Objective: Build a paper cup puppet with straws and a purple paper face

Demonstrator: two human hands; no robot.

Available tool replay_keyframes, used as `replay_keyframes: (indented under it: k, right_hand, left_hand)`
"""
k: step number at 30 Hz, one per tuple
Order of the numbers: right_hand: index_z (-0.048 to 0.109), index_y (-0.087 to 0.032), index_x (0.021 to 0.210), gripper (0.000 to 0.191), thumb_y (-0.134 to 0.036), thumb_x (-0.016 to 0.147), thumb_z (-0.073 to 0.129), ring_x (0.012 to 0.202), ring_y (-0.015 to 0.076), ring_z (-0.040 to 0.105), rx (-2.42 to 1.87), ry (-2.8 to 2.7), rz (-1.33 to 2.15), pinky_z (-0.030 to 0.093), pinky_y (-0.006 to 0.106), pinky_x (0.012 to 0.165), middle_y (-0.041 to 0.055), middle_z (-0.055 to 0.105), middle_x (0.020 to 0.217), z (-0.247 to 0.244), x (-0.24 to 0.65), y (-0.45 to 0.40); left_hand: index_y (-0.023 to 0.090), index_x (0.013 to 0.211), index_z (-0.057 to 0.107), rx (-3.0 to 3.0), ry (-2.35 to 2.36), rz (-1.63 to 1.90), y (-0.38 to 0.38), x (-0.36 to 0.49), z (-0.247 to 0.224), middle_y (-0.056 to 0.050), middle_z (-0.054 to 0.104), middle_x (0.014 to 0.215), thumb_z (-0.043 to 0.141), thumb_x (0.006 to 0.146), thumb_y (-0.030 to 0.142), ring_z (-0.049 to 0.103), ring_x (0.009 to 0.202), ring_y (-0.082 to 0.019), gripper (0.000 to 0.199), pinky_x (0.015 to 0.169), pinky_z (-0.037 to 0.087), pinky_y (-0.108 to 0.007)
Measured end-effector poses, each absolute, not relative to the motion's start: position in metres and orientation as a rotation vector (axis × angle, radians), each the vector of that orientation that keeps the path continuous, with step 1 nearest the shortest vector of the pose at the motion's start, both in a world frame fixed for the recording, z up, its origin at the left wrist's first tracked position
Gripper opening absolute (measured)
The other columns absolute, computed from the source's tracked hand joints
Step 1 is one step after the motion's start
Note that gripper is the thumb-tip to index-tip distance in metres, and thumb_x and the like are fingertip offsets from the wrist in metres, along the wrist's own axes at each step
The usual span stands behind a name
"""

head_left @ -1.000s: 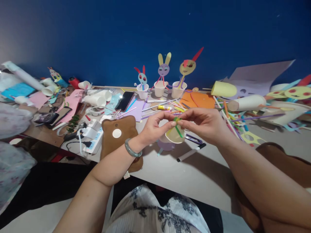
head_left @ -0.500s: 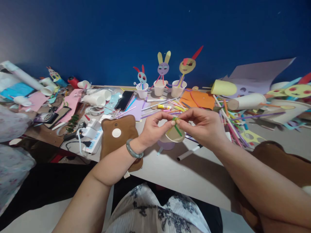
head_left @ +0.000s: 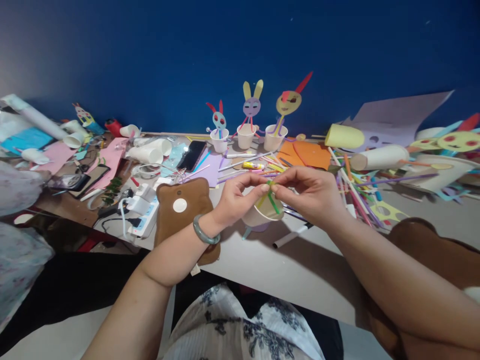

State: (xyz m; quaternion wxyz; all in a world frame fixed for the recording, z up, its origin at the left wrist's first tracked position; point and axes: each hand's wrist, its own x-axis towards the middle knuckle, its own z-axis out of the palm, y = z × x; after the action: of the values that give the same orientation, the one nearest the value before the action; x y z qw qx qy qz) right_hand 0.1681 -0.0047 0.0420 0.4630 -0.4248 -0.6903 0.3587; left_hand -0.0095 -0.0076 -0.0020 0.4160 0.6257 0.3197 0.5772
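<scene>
Green and thin, a bendy strip [head_left: 275, 204] is pinched at its top by both hands, right over the middle of the near side of the surface [head_left: 240, 270]. The left hand [head_left: 243, 196] squeezes it between thumb and finger, and the right hand [head_left: 313, 192] does the same, so the fingertips almost meet. Beside the green strip, a thin yellow strip [head_left: 261, 201] slants down from the same spot. Both strips reach down into a round off-white paper cup [head_left: 258, 217]. I cannot tell if the cup rests on something or hangs. A smooth grey-green ring bracelet [head_left: 205, 230] sits on the left wrist.

Count the cup as the middle of a clock, with twelve at the dark blue wall [head_left: 240, 55]. At six, a flat purple paper piece [head_left: 259, 228] pokes out just under it. At four lies a white marker with a black end [head_left: 290, 236]. At nine is a flat brown bear-shaped cushion [head_left: 183, 200] with a white dot. At ten lies a shiny black phone [head_left: 192, 155]. At eleven stands a light blue paper bunny with red ears [head_left: 219, 120] in a cup. Near twelve stands a purple paper bunny with yellow ears [head_left: 251, 106], and nearer one, a yellow paper face with a red ear [head_left: 288, 102].
</scene>
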Motion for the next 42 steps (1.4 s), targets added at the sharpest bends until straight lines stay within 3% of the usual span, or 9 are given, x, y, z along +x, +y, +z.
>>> replay_keyframes:
  k: [15, 26, 42]
  right_hand:
    - [0.066, -0.024, 0.068, 0.022, -0.04, 0.075, 0.079, 0.06, 0.0172, 0.059, -1.087, -1.821, 0.817, 0.049, 0.032, 0.059, 0.0022, 0.068, 0.065, 0.044, 0.172, -0.009]
    - [0.062, -0.025, 0.065, 0.014, -0.027, 0.077, 0.071, 0.059, 0.018, 0.058, -1.095, -1.776, 0.63, 0.047, 0.034, 0.059, 0.0016, 0.066, 0.064, 0.043, 0.16, -0.019]
    - [0.072, -0.021, 0.073, 0.034, -0.051, 0.069, 0.087, 0.06, 0.0147, 0.063, -0.953, -1.615, 1.2, 0.054, 0.029, 0.058, 0.0026, 0.069, 0.067, 0.041, 0.168, -0.002]
  left_hand:
    - [0.018, 0.093, 0.071, 1.692, 0.76, 1.338, -0.005, -0.016, 0.007, -0.005, 0.075, 0.09, 0.073, 0.088, 0.044, 0.069, 0.084, -0.015, 0.026, 0.079, 0.056, -0.029]
    - [0.018, 0.091, 0.068, 1.573, 0.78, 1.464, -0.014, -0.006, -0.003, -0.004, 0.072, 0.089, 0.071, 0.089, 0.047, 0.067, 0.086, -0.015, 0.029, 0.082, 0.054, -0.03]
    - [0.017, 0.093, 0.068, 1.557, 0.72, 1.242, 0.001, -0.021, 0.006, -0.004, 0.07, 0.088, 0.075, 0.085, 0.048, 0.065, 0.08, -0.013, 0.032, 0.076, 0.054, -0.028]
